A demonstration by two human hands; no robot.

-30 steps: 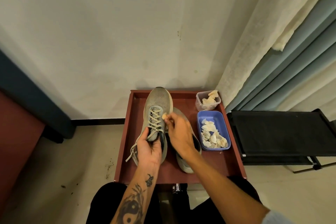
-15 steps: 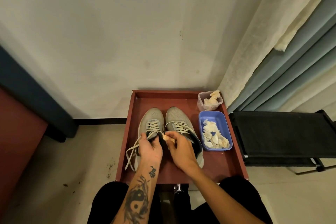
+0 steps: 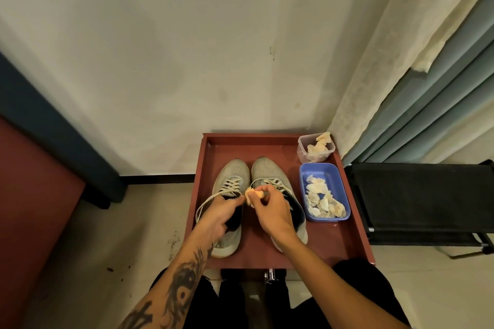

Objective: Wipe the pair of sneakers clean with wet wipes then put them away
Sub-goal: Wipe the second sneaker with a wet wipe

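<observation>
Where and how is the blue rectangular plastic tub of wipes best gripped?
From above, probably: pinch the blue rectangular plastic tub across its short width by the long rims. It sits upright, open-topped, rims exposed, close beside the grey mesh right sneaker.

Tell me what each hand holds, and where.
Right hand pinches a crumpled wipe in its fingertips. Left hand grips the left sneaker at its opening, near the tongue.
</observation>
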